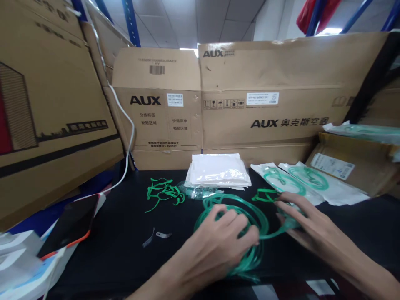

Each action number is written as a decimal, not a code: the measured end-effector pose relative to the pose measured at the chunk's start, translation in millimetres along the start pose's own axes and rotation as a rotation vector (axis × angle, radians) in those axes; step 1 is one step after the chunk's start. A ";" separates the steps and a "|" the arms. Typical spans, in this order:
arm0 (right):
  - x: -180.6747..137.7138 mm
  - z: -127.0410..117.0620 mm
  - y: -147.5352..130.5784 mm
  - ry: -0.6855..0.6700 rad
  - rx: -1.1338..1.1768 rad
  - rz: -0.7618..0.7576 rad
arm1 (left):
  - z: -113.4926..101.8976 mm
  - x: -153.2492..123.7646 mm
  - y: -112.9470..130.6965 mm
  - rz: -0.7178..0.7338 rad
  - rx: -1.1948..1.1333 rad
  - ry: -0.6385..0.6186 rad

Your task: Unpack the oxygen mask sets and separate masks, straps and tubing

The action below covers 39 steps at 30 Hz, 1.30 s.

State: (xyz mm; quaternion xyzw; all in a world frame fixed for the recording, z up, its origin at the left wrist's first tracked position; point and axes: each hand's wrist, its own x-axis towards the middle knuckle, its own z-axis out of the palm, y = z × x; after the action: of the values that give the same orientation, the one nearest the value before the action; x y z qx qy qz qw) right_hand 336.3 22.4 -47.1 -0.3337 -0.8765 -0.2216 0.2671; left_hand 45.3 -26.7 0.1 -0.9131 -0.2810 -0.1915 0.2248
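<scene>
A loose coil of translucent green tubing [263,218] lies on the black tabletop. My left hand [223,237] is over its middle, with curled fingers gripping the loops. The tubing runs right to a clear green funnel-shaped fitting [290,224]. My right hand [308,221] closes around the part at this fitting and hides most of it. A bright green elastic strap [265,195] lies just beyond my right fingertips. Behind the coil is a crumpled clear plastic piece [200,192]. Both hands are slightly blurred.
Tangled green straps [165,192] and a thin metal strip [163,235] lie at left. White packets [218,168] are stacked behind. Bagged green tubing [312,179] lies at right by a cardboard box [359,166]. A phone [70,225] lies far left. Large cartons [281,75] wall the back.
</scene>
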 end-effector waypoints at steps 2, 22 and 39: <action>4.2 -2.7 -15.0 -0.051 0.009 -0.048 | 7.3 -31.2 -8.0 -0.009 -0.049 0.007; -2.8 -12.4 -61.2 -0.203 0.127 -0.108 | 38.0 -54.8 -41.2 -1.190 -0.521 -0.266; -12.1 -11.7 -67.3 -0.279 0.202 -0.036 | 34.3 -39.4 -59.6 -1.039 -0.638 -0.207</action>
State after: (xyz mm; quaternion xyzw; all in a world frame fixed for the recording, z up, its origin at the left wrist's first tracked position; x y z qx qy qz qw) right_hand 300.4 -35.6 -59.8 -0.3169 -0.9287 -0.0889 0.1709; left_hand -13.1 18.4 -28.9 -0.6929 -0.6383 -0.2611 -0.2104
